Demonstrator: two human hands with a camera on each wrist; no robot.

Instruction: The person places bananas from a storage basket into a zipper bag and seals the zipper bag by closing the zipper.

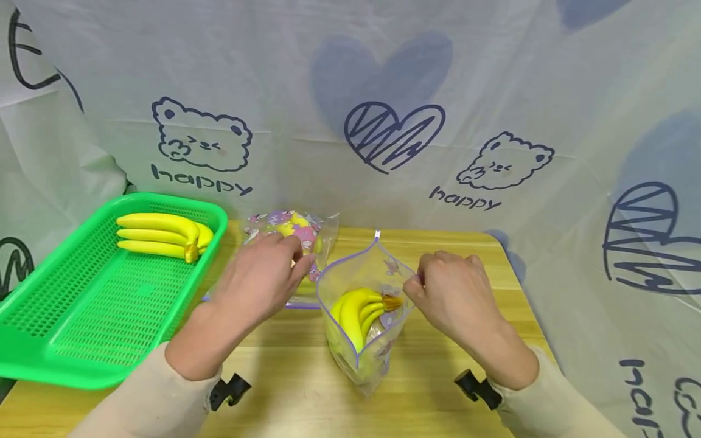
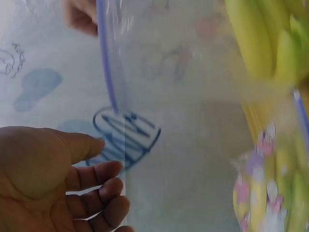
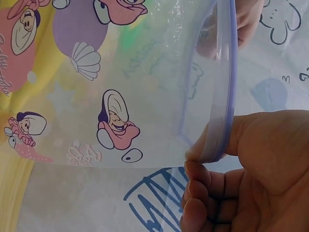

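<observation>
Right hand (image 1: 457,292) grip pinches bag (image 1: 364,322) rim beside bananas (image 1: 358,307).

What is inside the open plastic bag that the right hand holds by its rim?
Inside the open plastic bag lies a bunch of yellow bananas, stem toward the right hand. The bag's bottom is covered by the bananas and printed film.

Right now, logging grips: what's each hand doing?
Left hand: open, fingers on the flat bag, gripping nothing.
Right hand: pinching the open bag's rim.

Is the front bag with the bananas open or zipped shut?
Open: the bag mouth gapes wide, bananas visible inside, and the right hand pinches its rim.
</observation>
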